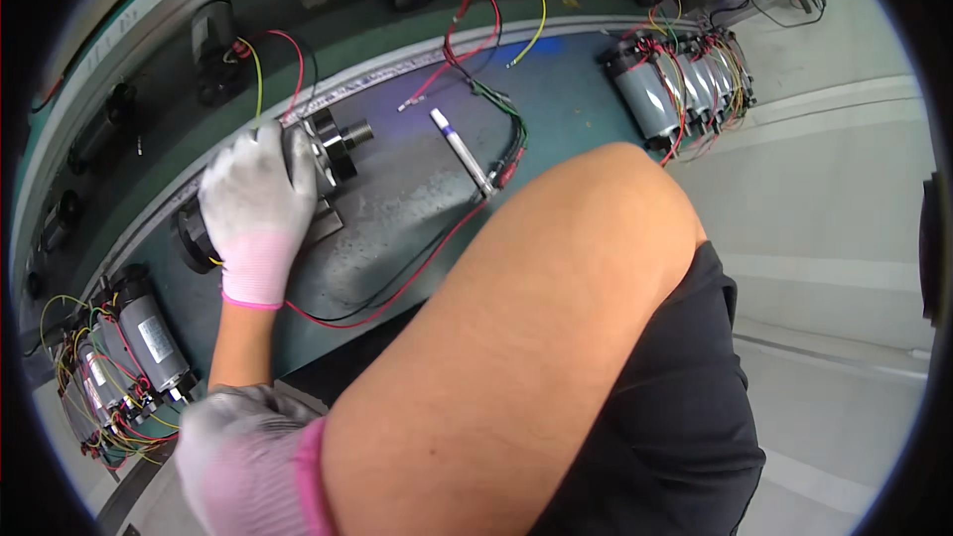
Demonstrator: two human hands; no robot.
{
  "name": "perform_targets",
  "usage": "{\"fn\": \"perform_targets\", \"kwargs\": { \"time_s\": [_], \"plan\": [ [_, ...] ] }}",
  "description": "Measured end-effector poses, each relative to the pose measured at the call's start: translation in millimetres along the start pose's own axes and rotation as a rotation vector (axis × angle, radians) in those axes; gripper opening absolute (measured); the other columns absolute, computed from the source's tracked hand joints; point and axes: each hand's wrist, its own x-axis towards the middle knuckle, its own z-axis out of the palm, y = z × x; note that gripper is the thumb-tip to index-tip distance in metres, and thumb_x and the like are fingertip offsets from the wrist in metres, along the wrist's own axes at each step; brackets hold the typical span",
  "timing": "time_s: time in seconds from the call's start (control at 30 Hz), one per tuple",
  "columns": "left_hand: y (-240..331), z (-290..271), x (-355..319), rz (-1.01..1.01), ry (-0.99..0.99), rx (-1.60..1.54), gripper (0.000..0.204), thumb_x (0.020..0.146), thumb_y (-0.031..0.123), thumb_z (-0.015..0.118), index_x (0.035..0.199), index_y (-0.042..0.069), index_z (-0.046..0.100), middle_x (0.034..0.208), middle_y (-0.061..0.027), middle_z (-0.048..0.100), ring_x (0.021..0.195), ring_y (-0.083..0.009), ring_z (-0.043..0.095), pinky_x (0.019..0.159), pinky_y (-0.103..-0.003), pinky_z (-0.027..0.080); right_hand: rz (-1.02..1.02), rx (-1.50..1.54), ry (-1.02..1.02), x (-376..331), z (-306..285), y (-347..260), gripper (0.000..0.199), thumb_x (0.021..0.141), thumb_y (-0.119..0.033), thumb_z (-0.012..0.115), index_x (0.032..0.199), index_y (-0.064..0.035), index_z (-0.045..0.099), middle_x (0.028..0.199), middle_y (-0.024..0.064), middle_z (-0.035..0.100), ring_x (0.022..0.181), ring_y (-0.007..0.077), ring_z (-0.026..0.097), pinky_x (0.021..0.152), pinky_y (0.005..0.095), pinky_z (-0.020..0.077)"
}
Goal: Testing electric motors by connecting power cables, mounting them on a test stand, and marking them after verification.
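The left hand (255, 201), in a white knit glove with a pink cuff, lies curled over a cylindrical motor (298, 174) on the worn, scuffed blue-grey bench (397, 208), fingers wrapped around its housing. The motor's black ribbed end and stubby metal shaft point toward a white marker pen (460, 149) lying just beyond. Red and black leads (397, 283) trail across the bench surface. The right hand (243, 462), gloved alike, sits blurred at the lower edge; its finger state cannot be told. Grey-bodied motors with tangled coloured wires stand grouped at far right (675, 89) and near left (119, 367).
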Motion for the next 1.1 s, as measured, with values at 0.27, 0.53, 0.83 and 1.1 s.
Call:
{"fn": "perform_targets", "kwargs": {
  "time_s": [0.27,0.53,0.83,1.1],
  "plan": [
    [-13.6,2.3,0.5,-0.043,0.006,0.003,0.038,0.103,0.041,0.062,0.094,0.005,0.071,0.091,-0.0173,0.073,0.088,-0.0348,0.074,0.081,-0.047,0.057,-0.112,0.109,0.177,-72.0,-21.5,9.9,0.006,0.082,-0.014,0.07,0.085,-0.0089,0.069,0.089,0.0129,0.07,0.085,0.0332,0.072,0.066,0.0444,0.0563],
    [-12.4,2.1,2.5,-0.096,-0.038,0.007,0.048,0.1,0.05,0.064,0.084,0.005,0.072,0.079,-0.0143,0.072,0.078,-0.0316,0.074,0.075,-0.047,0.058,0.349,-0.607,-0.045,-175.7,-184.3,99.9,0.042,0.091,-0.016,0.076,0.131,-0.008,0.067,0.096,0.012,0.07,0.086,0.0349,0.072,0.076,0.0443,0.0591],
    [-12.6,5.9,1.3,-0.075,0.02,-0.042,0.047,0.099,0.049,0.065,0.084,0.005,0.073,0.077,-0.0144,0.071,0.074,-0.0307,0.074,0.073,-0.046,0.058,0.52,-0.722,0.196,-194.9,-149.1,173.4,0.063,0.09,-0.013,0.075,0.15,-0.0053,0.056,0.088,0.0147,0.063,0.086,0.0332,0.069,0.076,0.0466,0.0575],
    [-17.7,6.0,4.7,-0.078,0.022,-0.057,0.047,0.099,0.049,0.065,0.083,0.006,0.072,0.076,-0.0142,0.07,0.075,-0.0312,0.073,0.073,-0.047,0.057,0.572,-0.581,0.139,-195.3,-153.8,156.6,0.07,0.091,-0.01,0.075,0.157,-0.005,0.051,0.091,0.0139,0.065,0.086,0.0312,0.07,0.077,0.0453,0.0578]
  ]
}}
